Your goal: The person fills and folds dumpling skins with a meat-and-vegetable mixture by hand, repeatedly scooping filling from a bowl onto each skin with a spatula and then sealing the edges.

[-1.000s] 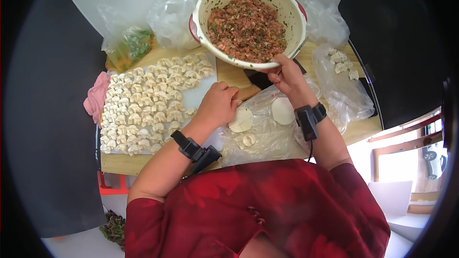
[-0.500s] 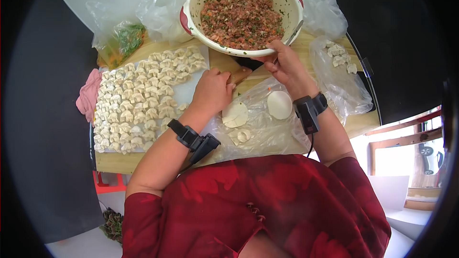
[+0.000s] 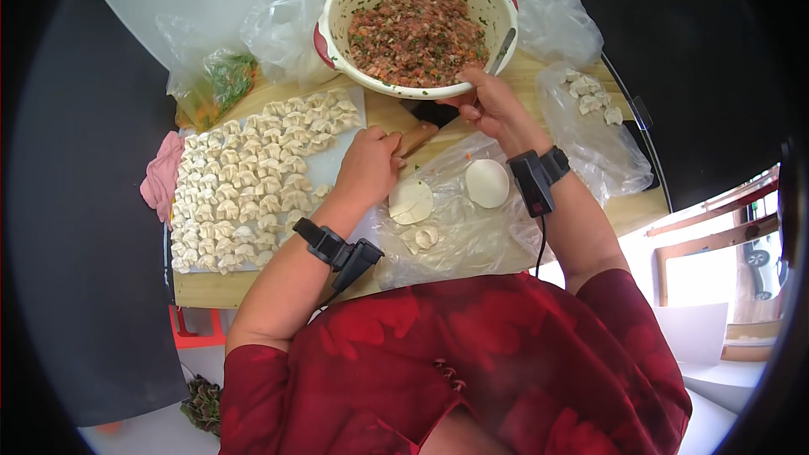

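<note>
My left hand [image 3: 368, 167] is closed round the end of a wooden handle [image 3: 418, 136]. It belongs to a dark-bladed knife [image 3: 440, 113] that lies partly under a large cream bowl [image 3: 383, 84]. Minced meat filling with green and orange bits [image 3: 417, 38] fills much of the bowl. My right hand [image 3: 493, 105] grips the bowl's near right rim, thumb on top and fingers below. Beside that hand a metal spoon handle [image 3: 503, 50] leans on the rim. Two round dough wrappers, one left [image 3: 410, 202] and one right [image 3: 487, 183], lie on a plastic bag [image 3: 455, 244] between my forearms.
Rows of folded dumplings [image 3: 253, 177] cover a pale board [image 3: 335, 160] at left. A pink cloth [image 3: 162, 177] and a bag with greens [image 3: 221, 84] sit beyond it. More dumplings [image 3: 590, 94] lie on plastic at right. A small dough piece [image 3: 424, 238] rests nearby.
The bowl and my right hand have shifted slightly left, and the view has moved a little too. More of the wooden handle shows beside my left hand.
</note>
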Demonstrator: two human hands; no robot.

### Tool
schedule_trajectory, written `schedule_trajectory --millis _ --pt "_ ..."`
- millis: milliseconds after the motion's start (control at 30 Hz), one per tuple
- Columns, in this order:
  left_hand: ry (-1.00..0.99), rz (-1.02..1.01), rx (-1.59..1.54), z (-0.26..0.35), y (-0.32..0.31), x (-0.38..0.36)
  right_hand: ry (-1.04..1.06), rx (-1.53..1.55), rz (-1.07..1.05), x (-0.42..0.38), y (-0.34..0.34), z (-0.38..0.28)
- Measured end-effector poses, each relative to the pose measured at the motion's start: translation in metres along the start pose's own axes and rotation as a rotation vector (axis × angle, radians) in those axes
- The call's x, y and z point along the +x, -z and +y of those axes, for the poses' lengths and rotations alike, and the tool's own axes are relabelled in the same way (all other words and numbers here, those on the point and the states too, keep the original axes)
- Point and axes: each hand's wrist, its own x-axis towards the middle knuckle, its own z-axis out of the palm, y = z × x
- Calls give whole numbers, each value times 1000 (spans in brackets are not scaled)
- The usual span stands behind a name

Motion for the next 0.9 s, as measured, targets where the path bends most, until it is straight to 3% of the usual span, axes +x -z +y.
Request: schedule_trajectory --millis 600,833,900 --pt "33 11 -84 7 10 -5 -4 -22 -62 -27 -2 5" --pt "-1 88 -126 15 46 -29 14 26 -79 -44 -2 4" --pt "82 108 -238 23 66 -43 16 35 -51 -52 -1 4"
